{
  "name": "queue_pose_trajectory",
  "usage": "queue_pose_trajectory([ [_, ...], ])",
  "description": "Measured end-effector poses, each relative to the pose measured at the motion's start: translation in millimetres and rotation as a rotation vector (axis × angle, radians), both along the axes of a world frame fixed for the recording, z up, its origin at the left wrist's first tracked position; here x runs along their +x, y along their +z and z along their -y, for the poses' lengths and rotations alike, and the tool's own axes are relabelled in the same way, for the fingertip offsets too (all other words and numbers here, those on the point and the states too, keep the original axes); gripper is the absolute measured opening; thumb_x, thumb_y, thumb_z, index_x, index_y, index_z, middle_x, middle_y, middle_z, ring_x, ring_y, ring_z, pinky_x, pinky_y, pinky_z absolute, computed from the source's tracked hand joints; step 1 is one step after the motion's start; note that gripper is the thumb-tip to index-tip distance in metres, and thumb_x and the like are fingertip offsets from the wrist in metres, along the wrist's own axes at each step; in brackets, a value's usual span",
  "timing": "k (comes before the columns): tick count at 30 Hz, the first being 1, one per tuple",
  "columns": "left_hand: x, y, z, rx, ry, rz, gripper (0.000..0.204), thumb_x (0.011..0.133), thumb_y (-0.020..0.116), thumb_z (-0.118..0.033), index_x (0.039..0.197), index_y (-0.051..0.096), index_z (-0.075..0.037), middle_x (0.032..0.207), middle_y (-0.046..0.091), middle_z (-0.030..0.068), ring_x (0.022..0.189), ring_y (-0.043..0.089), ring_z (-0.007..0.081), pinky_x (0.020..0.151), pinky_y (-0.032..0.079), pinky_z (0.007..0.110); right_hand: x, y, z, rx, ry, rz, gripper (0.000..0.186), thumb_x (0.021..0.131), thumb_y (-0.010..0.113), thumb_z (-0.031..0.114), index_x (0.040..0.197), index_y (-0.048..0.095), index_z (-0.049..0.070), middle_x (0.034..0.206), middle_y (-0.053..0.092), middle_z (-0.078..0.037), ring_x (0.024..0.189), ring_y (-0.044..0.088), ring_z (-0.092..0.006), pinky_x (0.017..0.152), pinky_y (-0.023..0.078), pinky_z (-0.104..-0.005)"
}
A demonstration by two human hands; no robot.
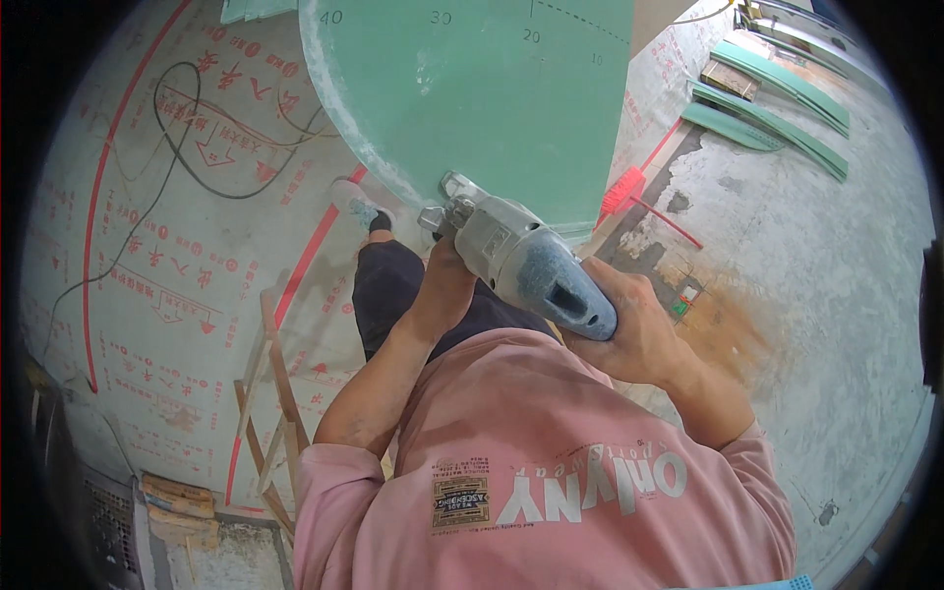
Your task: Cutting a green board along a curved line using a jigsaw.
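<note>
Cutting step in hand. Both hands on a grey angle grinder (526, 264), its head at the curved lower edge of a green plasterboard sheet (472, 88). Right hand (639, 329) wraps the rear handle, grip pressed around it. Left hand (444, 280) clasps the body near the head, fingers closed on it. Judgement: trimming along the curve; the next move calls for steady 2-handed guidance following the edge. Black cable (187, 128) lies on the floor sheeting (147, 295).
</note>
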State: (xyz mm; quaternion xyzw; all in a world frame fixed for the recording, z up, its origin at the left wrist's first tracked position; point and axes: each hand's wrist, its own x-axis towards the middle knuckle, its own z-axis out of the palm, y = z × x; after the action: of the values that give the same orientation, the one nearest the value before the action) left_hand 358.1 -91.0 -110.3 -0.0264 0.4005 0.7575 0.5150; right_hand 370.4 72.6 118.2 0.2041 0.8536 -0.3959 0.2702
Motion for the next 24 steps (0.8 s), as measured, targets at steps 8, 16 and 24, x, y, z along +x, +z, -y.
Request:
queue_pose_trajectory([
  [8, -6.0, 2.6, 3.7, -0.074, -0.003, -0.106, 0.022, 0.1, 0.061, -0.01, 0.118, 0.067, 0.001, 0.111, 0.073, 0.0077, 0.1, 0.068, 0.0151, 0.088, 0.053, 0.031, -3.5, 0.8, 4.9, -0.015, -0.028, 0.033, 0.028, 0.077, 0.079, 0.009, 0.101, 0.064, 0.002, 0.083, 0.066, -0.017, 0.073, 0.065, -0.0365, 0.07, 0.053, -0.0384],
  [16, -4.5, -3.2, 5.3, -0.016, 0.039, -0.019, 0.02, 0.1, 0.058, -0.006, 0.116, 0.067, 0.001, 0.11, 0.073, 0.0091, 0.1, 0.068, 0.0172, 0.087, 0.053, 0.03, -5.6, 1.9, 9.1, 0.017, -0.03, -0.013, 0.031, 0.074, 0.079, 0.009, 0.1, 0.065, 0.003, 0.082, 0.065, -0.017, 0.075, 0.064, -0.04, 0.071, 0.053, -0.0408],
  [24, -19.0, 13.9, 5.5, -0.029, 0.034, -0.077, 0.02, 0.1, 0.057, -0.004, 0.116, 0.067, 0.002, 0.109, 0.073, 0.0071, 0.099, 0.067, 0.0135, 0.086, 0.054, 0.029, -7.7, 4.8, 10.0, 0.0, -0.048, 0.008, 0.032, 0.073, 0.078, 0.008, 0.101, 0.064, 0.003, 0.082, 0.064, -0.017, 0.073, 0.064, -0.0387, 0.069, 0.052, -0.0404],
])
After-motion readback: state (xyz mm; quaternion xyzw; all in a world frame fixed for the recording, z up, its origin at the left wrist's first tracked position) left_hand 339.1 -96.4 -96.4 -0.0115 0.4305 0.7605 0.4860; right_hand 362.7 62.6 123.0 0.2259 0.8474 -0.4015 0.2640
